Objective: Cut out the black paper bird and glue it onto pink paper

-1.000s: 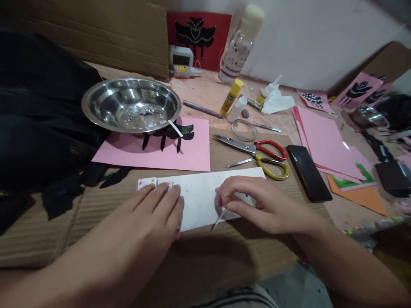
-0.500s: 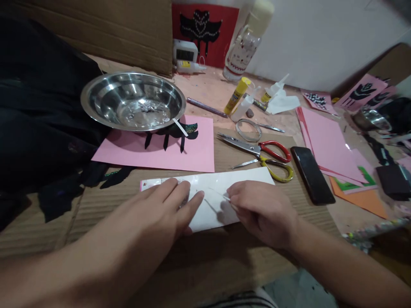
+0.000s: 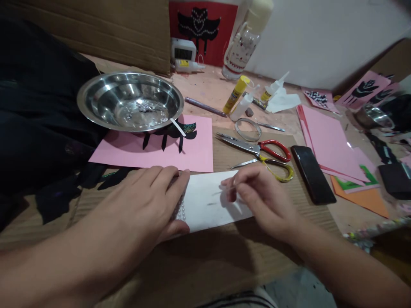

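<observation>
A white sheet (image 3: 208, 201) with rows of small pearl stickers (image 3: 182, 210) at its left part lies on the cardboard. My left hand (image 3: 150, 196) rests flat over the pearled end, fingers stretched out, hiding most of the pearls. Over the sheet's right part, my right hand (image 3: 260, 196) pinches a thin, pale strip (image 3: 228, 187) between thumb and fingers; motion blurs it and its exact kind is unclear. Just behind the sheet lies pink paper (image 3: 195, 158) bearing a black cut-out shape (image 3: 180, 130) with glitter, partly covered by a steel bowl (image 3: 81, 102) with shiny bits inside.
Red-and-yellow-handled scissors (image 3: 247, 146), a tape ring (image 3: 248, 129) and a phone (image 3: 313, 175) lie to the right. Behind them stand a glue stick (image 3: 236, 95), a small glue bottle (image 3: 241, 107) and a tall bottle (image 3: 240, 49). Pink sheets (image 3: 330, 137) are stacked far right.
My left hand has shifted left and flattened on the sheet, uncovering some pearls at its edge. My right hand has turned and risen slightly with the thin strip.
</observation>
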Demonstrator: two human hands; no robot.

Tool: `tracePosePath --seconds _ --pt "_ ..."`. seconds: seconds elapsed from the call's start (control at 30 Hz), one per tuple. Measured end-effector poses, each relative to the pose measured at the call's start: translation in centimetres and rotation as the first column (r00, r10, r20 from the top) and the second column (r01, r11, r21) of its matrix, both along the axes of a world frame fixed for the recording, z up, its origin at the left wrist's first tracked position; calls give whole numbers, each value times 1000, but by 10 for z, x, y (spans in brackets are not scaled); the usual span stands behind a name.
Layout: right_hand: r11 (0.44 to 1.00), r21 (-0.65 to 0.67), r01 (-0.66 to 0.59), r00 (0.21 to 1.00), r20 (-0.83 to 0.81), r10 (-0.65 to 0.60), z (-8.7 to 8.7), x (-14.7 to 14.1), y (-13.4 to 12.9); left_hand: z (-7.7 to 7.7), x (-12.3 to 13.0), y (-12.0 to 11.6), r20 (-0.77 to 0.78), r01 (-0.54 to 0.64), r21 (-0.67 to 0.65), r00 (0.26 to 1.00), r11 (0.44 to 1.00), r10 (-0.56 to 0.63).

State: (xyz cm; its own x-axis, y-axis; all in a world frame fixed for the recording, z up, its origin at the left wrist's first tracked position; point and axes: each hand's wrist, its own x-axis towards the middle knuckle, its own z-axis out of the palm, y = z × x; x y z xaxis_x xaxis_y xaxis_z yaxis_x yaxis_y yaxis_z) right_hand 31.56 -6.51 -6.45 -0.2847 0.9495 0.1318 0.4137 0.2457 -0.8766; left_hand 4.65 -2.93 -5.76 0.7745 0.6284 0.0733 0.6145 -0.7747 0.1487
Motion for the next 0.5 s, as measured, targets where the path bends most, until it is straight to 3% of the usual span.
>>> tracePosePath --seconds 0.13,0.23,0.4,0.5 --pt "989 -142 49 974 -214 -79 9 5 10 0 0 0 23 29 86 999 996 -31" --pt "988 -152 21 969 -239 -57 9 5 10 1 3 4 -22 17 95 1000 995 -15" --pt "996 92 11 999 -52 -7 -1 6 -4 4 9 10 -22 -3 41 1000 999 4" --pt "987 155 -30 999 32 25 -2 5 -7 4 10 10 -40 2 3 999 1000 -2"
